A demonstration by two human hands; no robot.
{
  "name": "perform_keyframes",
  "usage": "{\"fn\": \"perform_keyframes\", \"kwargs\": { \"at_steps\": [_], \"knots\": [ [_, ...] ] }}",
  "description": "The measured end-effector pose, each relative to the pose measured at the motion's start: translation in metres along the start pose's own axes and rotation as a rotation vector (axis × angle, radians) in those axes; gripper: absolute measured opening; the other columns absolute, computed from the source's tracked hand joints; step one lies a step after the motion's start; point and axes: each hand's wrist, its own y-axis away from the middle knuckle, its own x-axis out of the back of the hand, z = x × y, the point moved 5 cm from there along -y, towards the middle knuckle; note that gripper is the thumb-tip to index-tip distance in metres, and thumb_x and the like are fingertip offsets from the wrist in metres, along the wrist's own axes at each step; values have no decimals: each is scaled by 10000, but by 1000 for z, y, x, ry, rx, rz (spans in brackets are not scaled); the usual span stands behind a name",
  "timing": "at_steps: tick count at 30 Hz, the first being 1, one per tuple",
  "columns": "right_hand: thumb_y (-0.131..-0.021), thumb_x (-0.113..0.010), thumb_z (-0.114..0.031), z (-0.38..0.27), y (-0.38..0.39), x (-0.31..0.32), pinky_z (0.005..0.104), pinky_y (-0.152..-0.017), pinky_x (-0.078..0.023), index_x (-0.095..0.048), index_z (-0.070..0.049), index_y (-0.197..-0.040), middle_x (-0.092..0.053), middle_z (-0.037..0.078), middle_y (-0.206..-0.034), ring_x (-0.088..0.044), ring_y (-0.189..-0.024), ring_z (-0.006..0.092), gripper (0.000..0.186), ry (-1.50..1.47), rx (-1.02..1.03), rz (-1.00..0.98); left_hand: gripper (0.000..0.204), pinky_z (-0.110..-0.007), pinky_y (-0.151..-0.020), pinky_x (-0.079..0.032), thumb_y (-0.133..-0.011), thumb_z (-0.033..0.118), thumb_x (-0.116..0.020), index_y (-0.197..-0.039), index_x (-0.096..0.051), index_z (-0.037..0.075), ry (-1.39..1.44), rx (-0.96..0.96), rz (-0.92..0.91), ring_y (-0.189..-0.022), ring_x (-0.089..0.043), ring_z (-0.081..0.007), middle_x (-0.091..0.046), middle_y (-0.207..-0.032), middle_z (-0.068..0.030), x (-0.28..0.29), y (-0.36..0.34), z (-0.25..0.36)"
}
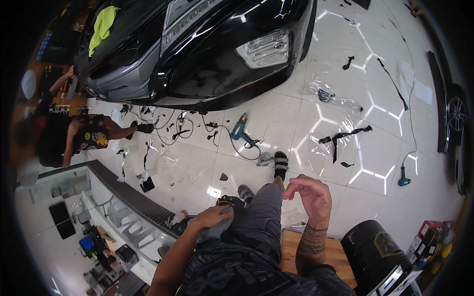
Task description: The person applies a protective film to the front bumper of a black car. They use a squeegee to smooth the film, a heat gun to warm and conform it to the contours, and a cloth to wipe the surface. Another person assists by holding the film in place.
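Observation:
My left hand rests at my hip on a grey cloth-like piece, fingers laid flat over it. Just beyond it is a black pouch with red and yellow details. My right hand is raised over the floor at my right side, fingers loosely bent and apart, with nothing visible in it. Ahead on the tiles lies a teal heat gun with its cord. Above it spans a glossy black car front with a clear headlight.
A yellow-green cloth lies on the car. Another person stands at the left. Film scraps and black strips litter the floor; a second teal tool lies right. A wooden surface and black drum stand near my right.

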Motion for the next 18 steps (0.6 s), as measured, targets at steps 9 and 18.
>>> {"fn": "perform_keyframes", "kwargs": {
  "at_steps": [9,18],
  "knots": [
    [-917,-605,-245,126,-43,22,287,-799,-490,-547,15,-1239,-657,104,-950,-624,-869,167,418,110,-602,-33,645,-337,-1033,-345,-807,227,-598,-1426,-417,208,359,-263,-87,-1198,-471,-276,-501,-1309,-159,63,18,51],
    [-835,-659,-191,148,-134,-92,338,-806,-478,-535,23,-1211,-623,181,-1053,-613,-979,246,450,205,-168,57,990,-389,-1082,-283,-658,6,-650,-1491,-119,57,354,-600,925,-1291,-320,-314,-281,-1386,-177,159,15,96]
  ]
}}
